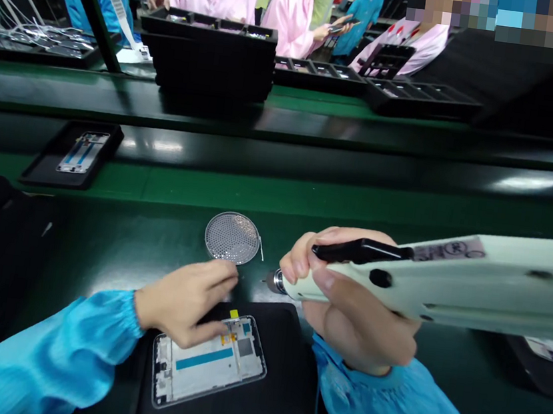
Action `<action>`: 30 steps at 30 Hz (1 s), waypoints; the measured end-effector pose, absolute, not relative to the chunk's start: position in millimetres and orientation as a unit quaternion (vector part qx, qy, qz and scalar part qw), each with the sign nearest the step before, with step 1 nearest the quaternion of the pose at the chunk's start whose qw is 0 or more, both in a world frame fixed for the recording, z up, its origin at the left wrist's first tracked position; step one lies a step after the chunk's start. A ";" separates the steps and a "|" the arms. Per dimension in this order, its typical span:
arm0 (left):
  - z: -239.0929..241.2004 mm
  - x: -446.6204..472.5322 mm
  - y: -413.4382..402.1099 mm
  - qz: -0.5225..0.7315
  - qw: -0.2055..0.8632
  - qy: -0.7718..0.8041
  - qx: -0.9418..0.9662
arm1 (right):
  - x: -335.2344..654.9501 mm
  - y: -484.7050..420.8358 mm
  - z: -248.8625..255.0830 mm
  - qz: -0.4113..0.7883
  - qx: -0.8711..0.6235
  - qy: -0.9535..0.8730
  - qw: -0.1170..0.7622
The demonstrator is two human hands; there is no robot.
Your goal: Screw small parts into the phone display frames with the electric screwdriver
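Note:
My right hand (345,303) is wrapped round a pale electric screwdriver (474,278), whose metal tip (275,281) points left above the mat. My left hand (189,300) rests with fingers bunched on the top edge of a white phone frame (209,363) with a blue strip, lying on a black mat (263,393). Its fingertips reach toward a round perforated metal dish (231,236) just beyond the mat. Whether the left fingers pinch anything small is hidden.
A black tray (47,162) holding another phone frame sits on the conveyor at left. Stacked black trays (209,58) and flat trays (421,94) stand on the far side, where people in pink and blue coats work. A dark object (549,365) lies at right.

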State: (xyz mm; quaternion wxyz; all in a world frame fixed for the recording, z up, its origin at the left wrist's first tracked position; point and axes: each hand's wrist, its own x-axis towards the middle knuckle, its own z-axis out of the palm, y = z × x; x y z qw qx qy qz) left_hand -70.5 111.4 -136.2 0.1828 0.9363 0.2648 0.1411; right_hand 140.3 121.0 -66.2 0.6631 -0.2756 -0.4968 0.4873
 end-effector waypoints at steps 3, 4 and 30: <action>-125.6 -108.7 87.9 0.167 0.097 0.366 0.910 | 143.7 121.6 -63.9 0.486 -0.273 -0.498 0.664; -124.8 -121.8 79.3 0.152 0.075 0.389 0.905 | 144.7 122.0 -63.2 0.488 -0.272 -0.497 0.664; -159.2 -25.3 126.0 0.067 0.210 0.248 0.943 | 148.4 125.2 -64.9 0.457 -0.307 -0.495 0.672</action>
